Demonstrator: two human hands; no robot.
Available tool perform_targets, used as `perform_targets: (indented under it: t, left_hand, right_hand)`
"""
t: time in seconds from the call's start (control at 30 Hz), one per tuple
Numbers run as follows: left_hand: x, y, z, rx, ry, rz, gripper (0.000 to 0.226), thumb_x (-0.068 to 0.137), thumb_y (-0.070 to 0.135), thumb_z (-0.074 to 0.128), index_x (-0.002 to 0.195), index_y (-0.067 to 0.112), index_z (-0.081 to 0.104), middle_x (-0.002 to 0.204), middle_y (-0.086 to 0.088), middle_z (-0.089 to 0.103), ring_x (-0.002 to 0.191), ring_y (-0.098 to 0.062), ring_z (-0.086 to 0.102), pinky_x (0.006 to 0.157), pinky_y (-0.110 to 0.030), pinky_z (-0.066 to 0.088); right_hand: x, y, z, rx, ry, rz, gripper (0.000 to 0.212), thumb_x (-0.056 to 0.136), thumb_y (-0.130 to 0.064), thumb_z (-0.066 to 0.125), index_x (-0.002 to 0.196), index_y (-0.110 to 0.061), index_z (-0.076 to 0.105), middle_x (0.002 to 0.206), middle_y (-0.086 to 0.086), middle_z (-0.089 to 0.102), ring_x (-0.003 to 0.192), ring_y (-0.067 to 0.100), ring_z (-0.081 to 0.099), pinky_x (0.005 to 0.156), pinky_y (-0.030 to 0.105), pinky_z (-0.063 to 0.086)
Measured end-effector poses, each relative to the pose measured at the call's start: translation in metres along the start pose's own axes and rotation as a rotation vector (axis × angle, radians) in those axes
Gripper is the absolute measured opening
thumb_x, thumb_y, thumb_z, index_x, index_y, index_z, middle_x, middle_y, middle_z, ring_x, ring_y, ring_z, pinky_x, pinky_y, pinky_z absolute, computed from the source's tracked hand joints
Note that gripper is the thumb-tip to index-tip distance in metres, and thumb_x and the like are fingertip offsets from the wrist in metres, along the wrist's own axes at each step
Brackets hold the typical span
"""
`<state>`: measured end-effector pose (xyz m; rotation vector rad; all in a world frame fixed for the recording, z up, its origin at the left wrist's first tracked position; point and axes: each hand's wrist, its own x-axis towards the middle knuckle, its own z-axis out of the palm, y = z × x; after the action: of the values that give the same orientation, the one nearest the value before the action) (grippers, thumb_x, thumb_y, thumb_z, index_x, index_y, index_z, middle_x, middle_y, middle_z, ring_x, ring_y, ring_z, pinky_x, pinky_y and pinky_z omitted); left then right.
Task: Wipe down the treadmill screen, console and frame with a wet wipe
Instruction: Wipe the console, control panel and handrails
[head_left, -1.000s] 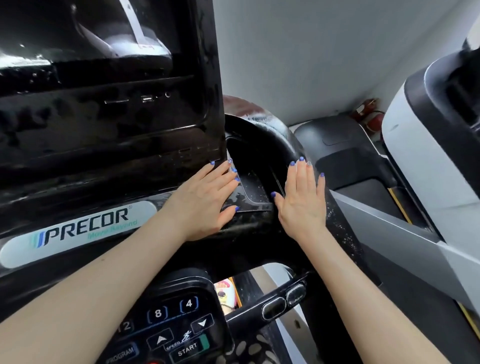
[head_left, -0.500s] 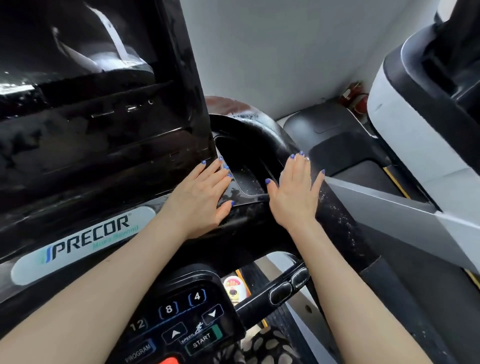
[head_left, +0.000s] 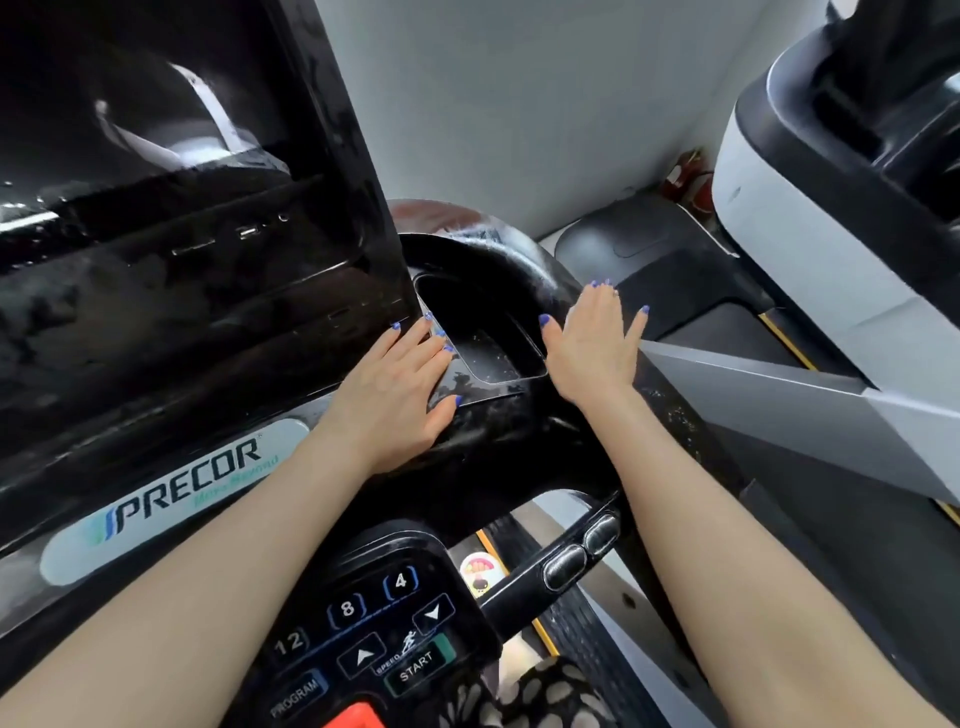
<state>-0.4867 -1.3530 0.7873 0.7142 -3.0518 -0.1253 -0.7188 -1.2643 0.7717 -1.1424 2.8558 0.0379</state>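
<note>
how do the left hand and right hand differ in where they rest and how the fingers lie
The left hand lies flat on the console ledge beside the cup tray, against the screen housing; the right hand lies on the curved black frame on the tray's far side. The left fingers sit close together; the right thumb and little finger splay outward. Both are open, palms down, with blue nails, and no wipe shows under either.

A gym: Precor treadmill console (head_left: 176, 499) beside a second exercise machine (head_left: 831, 218).

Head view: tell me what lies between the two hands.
In the head view, the console's recessed black tray lies between the left hand and right hand.
</note>
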Motion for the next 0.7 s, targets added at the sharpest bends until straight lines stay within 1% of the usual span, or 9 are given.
perform_targets:
  t: [0.1, 0.23, 0.33, 0.4, 0.47, 0.53, 0.6, 0.63, 0.7]
  left_hand:
    - [-0.001, 0.0, 0.001, 0.019, 0.032, 0.018, 0.072, 0.095, 0.05, 0.022, 0.141, 0.006, 0.055, 0.151, -0.011, 0.05, 0.149, -0.028, 0.032, 0.122, -0.045, 0.019]
    - [-0.005, 0.003, 0.001, 0.085, 0.111, 0.105, 0.06, 0.097, 0.042, 0.03, 0.126, 0.003, 0.066, 0.138, -0.014, 0.061, 0.138, -0.032, 0.049, 0.112, -0.051, 0.038]
    - [-0.007, 0.011, 0.004, 0.035, 0.094, 0.115, 0.062, 0.096, 0.044, 0.031, 0.13, 0.003, 0.063, 0.142, -0.014, 0.058, 0.14, -0.033, 0.046, 0.113, -0.052, 0.037]
    - [-0.01, 0.015, 0.01, 0.036, 0.063, 0.127, 0.065, 0.097, 0.046, 0.029, 0.135, 0.003, 0.059, 0.146, -0.014, 0.055, 0.142, -0.032, 0.044, 0.116, -0.051, 0.035]
    - [-0.011, 0.016, 0.012, 0.057, 0.054, 0.138, 0.065, 0.097, 0.046, 0.028, 0.137, 0.004, 0.058, 0.147, -0.014, 0.054, 0.142, -0.031, 0.043, 0.116, -0.051, 0.035]
    - [-0.011, 0.016, 0.01, 0.064, 0.049, 0.133, 0.065, 0.097, 0.046, 0.028, 0.137, 0.005, 0.058, 0.147, -0.013, 0.053, 0.143, -0.03, 0.042, 0.117, -0.05, 0.033]
    - [-0.011, 0.017, 0.009, 0.074, 0.05, 0.131, 0.065, 0.097, 0.045, 0.028, 0.137, 0.004, 0.058, 0.147, -0.013, 0.054, 0.143, -0.03, 0.042, 0.116, -0.05, 0.034]
    - [-0.011, 0.018, 0.009, 0.077, 0.051, 0.129, 0.065, 0.097, 0.045, 0.028, 0.137, 0.004, 0.058, 0.147, -0.013, 0.054, 0.143, -0.03, 0.042, 0.116, -0.05, 0.034]
    - [-0.012, 0.019, 0.009, 0.074, 0.049, 0.123, 0.065, 0.097, 0.045, 0.028, 0.138, 0.004, 0.058, 0.147, -0.013, 0.054, 0.143, -0.029, 0.042, 0.117, -0.05, 0.034]
  right_hand:
    - [-0.062, 0.011, 0.011, -0.002, 0.07, -0.094, 0.077, 0.103, -0.049, 0.031, 0.157, 0.0, 0.011, 0.165, 0.018, 0.009, 0.153, 0.032, 0.009, 0.121, 0.059, 0.003]
    - [-0.093, 0.032, 0.021, -0.003, 0.063, -0.143, 0.074, 0.102, -0.046, 0.03, 0.159, -0.004, 0.009, 0.167, 0.015, 0.002, 0.154, 0.03, 0.006, 0.119, 0.057, -0.005]
    - [-0.069, 0.03, 0.012, -0.038, 0.069, -0.122, 0.072, 0.102, -0.045, 0.031, 0.157, -0.001, 0.018, 0.164, 0.017, 0.017, 0.152, 0.03, 0.015, 0.121, 0.058, 0.005]
    - [-0.039, 0.028, 0.003, -0.034, 0.024, -0.048, 0.065, 0.104, -0.045, 0.03, 0.152, 0.0, 0.028, 0.156, 0.015, 0.033, 0.147, 0.029, 0.029, 0.121, 0.058, 0.008]
    - [-0.014, 0.028, -0.011, 0.075, -0.027, 0.039, 0.051, 0.106, -0.043, 0.028, 0.132, -0.004, 0.048, 0.131, 0.009, 0.054, 0.128, 0.032, 0.052, 0.121, 0.061, 0.004]
    - [-0.004, 0.03, -0.017, 0.177, -0.069, 0.084, 0.041, 0.107, -0.042, 0.027, 0.107, -0.01, 0.054, 0.108, 0.006, 0.058, 0.113, 0.034, 0.061, 0.12, 0.063, -0.001]
    - [-0.01, 0.033, -0.011, 0.15, -0.037, 0.08, 0.045, 0.106, -0.044, 0.026, 0.109, -0.01, 0.055, 0.118, 0.007, 0.058, 0.12, 0.03, 0.056, 0.12, 0.065, 0.002]
    - [-0.02, 0.034, -0.006, 0.087, -0.003, 0.056, 0.052, 0.105, -0.046, 0.024, 0.122, -0.007, 0.054, 0.131, 0.008, 0.054, 0.131, 0.027, 0.048, 0.119, 0.066, 0.005]
    - [-0.051, 0.037, 0.004, -0.003, 0.037, 0.0, 0.065, 0.104, -0.048, 0.025, 0.15, -0.002, 0.031, 0.155, 0.012, 0.031, 0.148, 0.025, 0.023, 0.119, 0.064, 0.007]
